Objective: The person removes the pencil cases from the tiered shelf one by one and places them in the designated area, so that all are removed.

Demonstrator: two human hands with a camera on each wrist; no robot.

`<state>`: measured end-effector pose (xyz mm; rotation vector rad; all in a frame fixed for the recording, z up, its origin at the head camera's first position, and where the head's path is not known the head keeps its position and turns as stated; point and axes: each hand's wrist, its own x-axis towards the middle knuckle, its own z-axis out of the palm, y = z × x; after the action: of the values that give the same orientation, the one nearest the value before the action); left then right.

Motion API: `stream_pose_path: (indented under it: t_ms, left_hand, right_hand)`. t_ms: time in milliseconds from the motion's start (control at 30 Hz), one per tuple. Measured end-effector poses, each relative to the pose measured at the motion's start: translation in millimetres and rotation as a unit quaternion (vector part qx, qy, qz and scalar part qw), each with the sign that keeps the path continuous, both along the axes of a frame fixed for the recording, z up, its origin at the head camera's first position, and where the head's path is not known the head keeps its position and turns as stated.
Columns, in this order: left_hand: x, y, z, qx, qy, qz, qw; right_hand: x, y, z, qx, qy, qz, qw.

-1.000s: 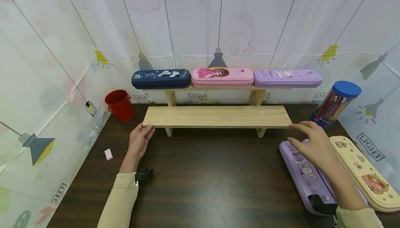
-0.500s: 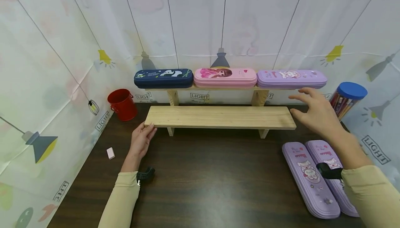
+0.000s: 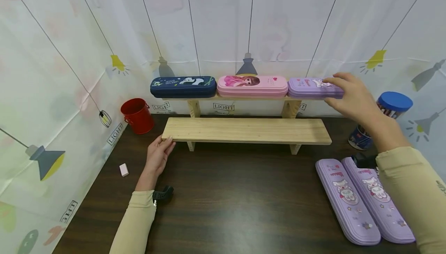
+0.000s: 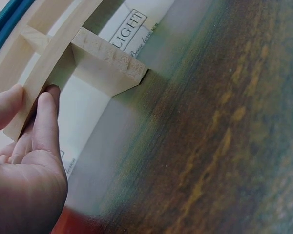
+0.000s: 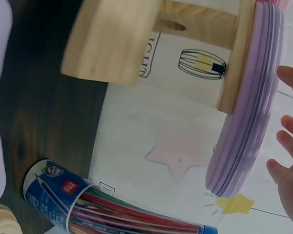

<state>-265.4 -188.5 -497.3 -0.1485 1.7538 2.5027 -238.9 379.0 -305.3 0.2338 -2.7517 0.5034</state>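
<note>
A two-tier wooden shelf [image 3: 247, 130] stands against the back curtain. My left hand [image 3: 158, 156] pinches the left end of its lower board, thumb on top and fingers underneath, as the left wrist view shows. On the upper board lie a navy panda pencil case [image 3: 182, 87], a pink pencil case [image 3: 252, 87] and a lavender pencil case [image 3: 310, 88] in a row. My right hand [image 3: 357, 97] is at the right end of the lavender case and hides that end in the head view. In the right wrist view its fingers [image 5: 289, 141] are spread, not curled round the case.
Two more lavender pencil cases [image 3: 343, 199] lie on the dark table at right. Behind the right forearm stands a blue-lidded tub of coloured pencils [image 3: 360, 138]. A red bucket [image 3: 137, 115] and a white eraser [image 3: 123, 170] are at left.
My right hand has left the right end of the lower board and moved up to the lavender case on the upper board. My left hand has kept its hold on the shelf.
</note>
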Motion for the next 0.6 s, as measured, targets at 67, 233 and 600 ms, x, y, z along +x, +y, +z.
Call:
stream_pose_path:
  t_ms: [67,233,600]
  left_hand:
    - [-0.8,0.6,-0.1,0.0,0.003,-0.001,1.0]
    - [-2.4,2.1,-0.7,0.001,0.011,-0.003,0.9999]
    - [0.3,-0.1,-1.2,0.002,0.001,0.004,1.0]
  right_hand:
    - [-6.0,2.0,0.7,0.0,-0.019,-0.002,0.9998]
    - [-18.6,9.2,-3.0,0.033,-0.057,-0.001,0.9978]
    - [-25.3,4.2,-0.9,0.1,-0.09,0.003,0.9909]
